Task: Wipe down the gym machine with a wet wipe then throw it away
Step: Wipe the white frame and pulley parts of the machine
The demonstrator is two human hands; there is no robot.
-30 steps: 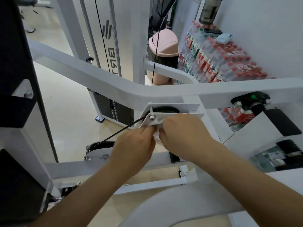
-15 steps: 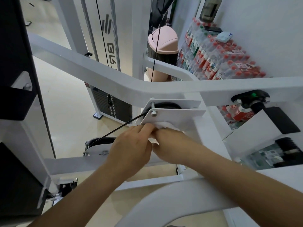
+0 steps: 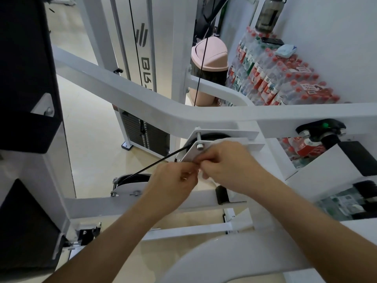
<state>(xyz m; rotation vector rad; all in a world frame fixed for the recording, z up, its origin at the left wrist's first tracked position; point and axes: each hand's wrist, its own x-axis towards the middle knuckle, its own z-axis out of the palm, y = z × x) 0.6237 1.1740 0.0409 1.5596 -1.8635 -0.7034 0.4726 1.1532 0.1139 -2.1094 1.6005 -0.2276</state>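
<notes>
Peeking white wipe (image 3: 204, 175) between both hands' grip

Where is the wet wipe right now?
In the head view, centre frame: the wet wipe is pinched between the left hand and right hand, just below the pulley bracket.

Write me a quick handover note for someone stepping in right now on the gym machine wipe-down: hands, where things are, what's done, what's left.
Left hand: closed, pinching the wet wipe from the left.
Right hand: closed on the same wipe, resting against the pulley bracket.
Wipe: mostly hidden between the two hands, just below the bracket bolt, beside the black cable.
Bin: the pink swing-lid bin stands behind the white frame, next to the stacked water bottles.
Done: cannot tell which parts have been wiped.
Left: finish around the bracket and frame, then drop the wipe in the pink bin.
</notes>
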